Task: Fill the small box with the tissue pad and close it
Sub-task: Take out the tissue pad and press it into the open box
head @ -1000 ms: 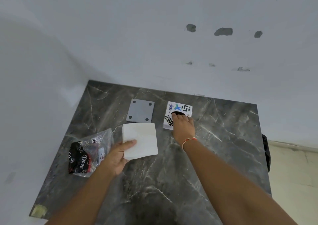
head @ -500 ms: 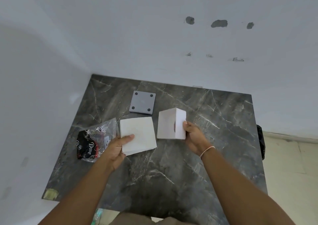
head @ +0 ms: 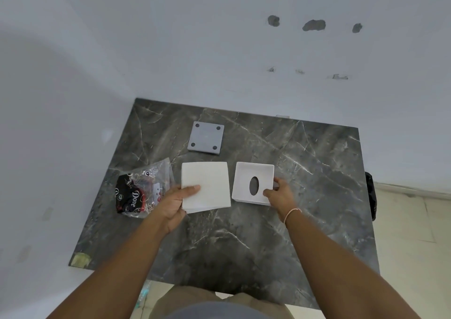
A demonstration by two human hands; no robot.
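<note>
A white square tissue pad (head: 207, 184) lies on the dark marble table (head: 244, 233). My left hand (head: 174, 202) grips its near left corner, thumb on top. To its right sits the small white box (head: 252, 183), turned open side up, with an oval hole showing in its bottom. My right hand (head: 279, 193) holds the box at its near right corner. A grey square lid (head: 206, 137) with dark round pads at its corners lies flat farther back, apart from both hands.
A crumpled clear plastic wrapper (head: 140, 191) with black and red print lies left of the pad. White walls close the table's far and left sides. A dark bag (head: 371, 194) hangs past the table's right edge.
My right hand lifted the box from the back of the table, turned it over and set it open side up beside the pad. My left hand stayed on the pad.
</note>
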